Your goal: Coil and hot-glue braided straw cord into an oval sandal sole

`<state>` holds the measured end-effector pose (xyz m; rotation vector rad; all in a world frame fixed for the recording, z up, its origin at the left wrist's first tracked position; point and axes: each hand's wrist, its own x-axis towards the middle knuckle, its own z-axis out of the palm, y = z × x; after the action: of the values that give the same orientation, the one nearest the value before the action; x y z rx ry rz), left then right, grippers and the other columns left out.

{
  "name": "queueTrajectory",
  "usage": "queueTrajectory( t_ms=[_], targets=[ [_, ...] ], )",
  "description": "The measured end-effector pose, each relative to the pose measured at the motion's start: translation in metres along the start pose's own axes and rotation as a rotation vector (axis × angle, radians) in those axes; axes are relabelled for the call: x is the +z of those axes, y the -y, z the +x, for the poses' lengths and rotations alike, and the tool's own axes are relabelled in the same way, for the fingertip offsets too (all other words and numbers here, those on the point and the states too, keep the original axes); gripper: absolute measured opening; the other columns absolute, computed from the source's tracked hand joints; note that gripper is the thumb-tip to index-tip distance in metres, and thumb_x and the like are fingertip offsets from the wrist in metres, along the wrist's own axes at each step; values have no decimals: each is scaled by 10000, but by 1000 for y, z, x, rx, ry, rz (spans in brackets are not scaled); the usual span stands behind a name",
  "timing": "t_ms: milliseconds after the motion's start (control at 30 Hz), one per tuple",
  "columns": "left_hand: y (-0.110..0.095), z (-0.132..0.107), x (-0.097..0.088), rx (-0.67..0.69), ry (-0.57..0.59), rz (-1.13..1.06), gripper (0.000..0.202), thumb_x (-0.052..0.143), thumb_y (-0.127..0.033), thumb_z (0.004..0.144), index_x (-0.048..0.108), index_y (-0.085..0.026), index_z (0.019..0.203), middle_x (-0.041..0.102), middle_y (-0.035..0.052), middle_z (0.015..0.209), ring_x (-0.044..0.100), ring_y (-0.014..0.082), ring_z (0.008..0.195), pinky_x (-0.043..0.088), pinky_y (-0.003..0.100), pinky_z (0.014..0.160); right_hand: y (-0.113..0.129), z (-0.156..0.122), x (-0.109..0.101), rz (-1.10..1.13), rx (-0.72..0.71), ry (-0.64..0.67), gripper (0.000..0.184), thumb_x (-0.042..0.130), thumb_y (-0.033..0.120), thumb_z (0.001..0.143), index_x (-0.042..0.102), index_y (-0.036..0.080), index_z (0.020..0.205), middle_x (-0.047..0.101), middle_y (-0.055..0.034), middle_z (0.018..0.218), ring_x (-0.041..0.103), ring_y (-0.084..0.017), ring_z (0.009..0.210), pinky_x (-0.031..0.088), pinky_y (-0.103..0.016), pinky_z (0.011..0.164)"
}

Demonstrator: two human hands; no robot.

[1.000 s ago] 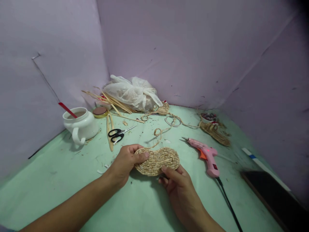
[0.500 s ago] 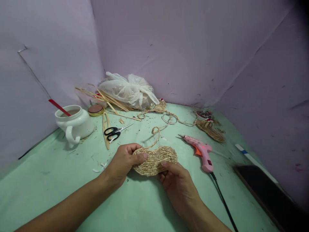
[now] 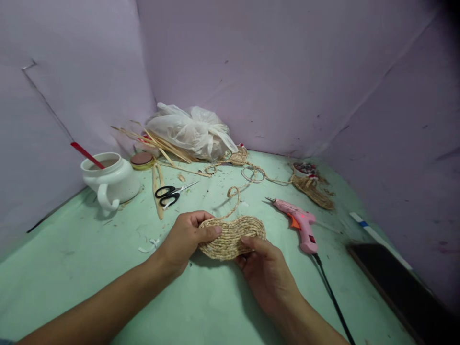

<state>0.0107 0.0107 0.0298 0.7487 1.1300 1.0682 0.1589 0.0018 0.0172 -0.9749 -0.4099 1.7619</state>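
Observation:
Between my two hands is a flat, sole-shaped piece of coiled straw braid (image 3: 230,242), its rows running lengthwise. My left hand (image 3: 185,242) grips its left end, thumb on top and fingers underneath. At the right end my right hand (image 3: 268,273) pinches it the same way, with the fingertips below partly hidden. A loose tail of straw cord (image 3: 235,203) leaves the upper edge and curls away toward the back of the table. Right of the piece lies a pink glue gun (image 3: 300,223), its nozzle pointing left. Black-handled scissors (image 3: 172,193) rest beyond my left hand.
A white pot (image 3: 115,184) holding a red-handled tool (image 3: 86,154) stands at left. Behind are straw strips (image 3: 172,148), a plastic bag (image 3: 196,132), a round tin (image 3: 142,161) and a metal ring (image 3: 252,175). A woven sole-like piece (image 3: 312,191) and a dark flat object (image 3: 395,287) lie at right.
Both hands still grip the coiled straw piece, with hardly any movement. The whole view has shifted very slightly.

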Motion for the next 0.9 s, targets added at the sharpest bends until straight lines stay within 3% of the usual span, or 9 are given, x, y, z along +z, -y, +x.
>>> queueTrajectory(
  t_ms=[233,900],
  targets=[
    [-1,1,0,-12,-18,-18,290,804,-276,487,611,-123,639,661,31,568,571,135,511,426,242,525,-1,0,-1,-28,-8,8,112,629,137,586,642,161,695,672,-18,730,573,-169,680,450,-264,581],
    [1,3,-1,-11,-10,-6,287,795,-272,498,603,-120,648,660,22,568,574,127,521,433,237,537,-3,3,-3,-49,-34,0,76,631,113,572,637,149,639,655,-11,706,570,-152,676,464,-253,591]
  ],
)
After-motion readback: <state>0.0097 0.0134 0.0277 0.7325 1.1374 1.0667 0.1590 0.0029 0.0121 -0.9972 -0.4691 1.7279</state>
